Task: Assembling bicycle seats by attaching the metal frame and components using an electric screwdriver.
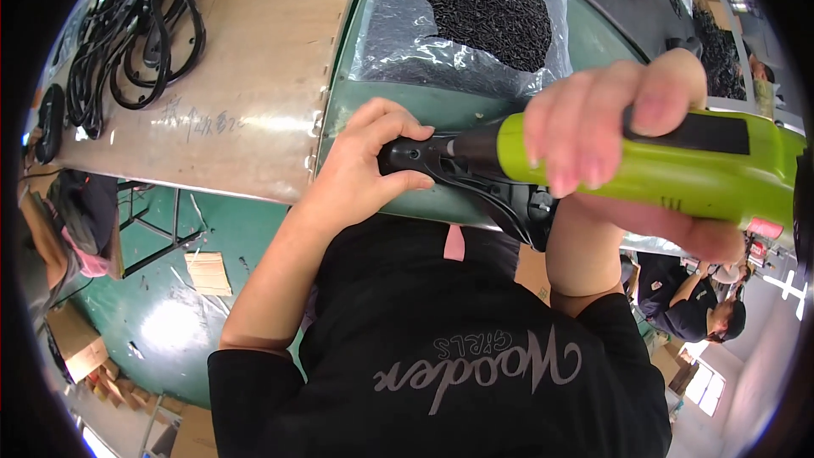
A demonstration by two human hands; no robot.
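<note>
My left hand [360, 161] pinches the rounded end of a long black plastic part [409, 155] between thumb and fingers, at the front edge of the green bench. A small round hole shows in that end. The part curves away to the right, with a silvery bit near its lower end. My right hand [606, 131] is wrapped round a lime-green electric screwdriver [712, 165] with a black grip strip. Its dark nose points left, and the tip meets the black part just beside my left fingers. The driver's far end runs out at the right.
Small black screws [492, 21] lie heaped on a clear plastic bag [390, 42] beyond my hands. Black cables [153, 25] are coiled on the brown board [254, 76] at the left. Another person [687, 297] sits at the right. A cardboard piece [209, 273] lies on the floor.
</note>
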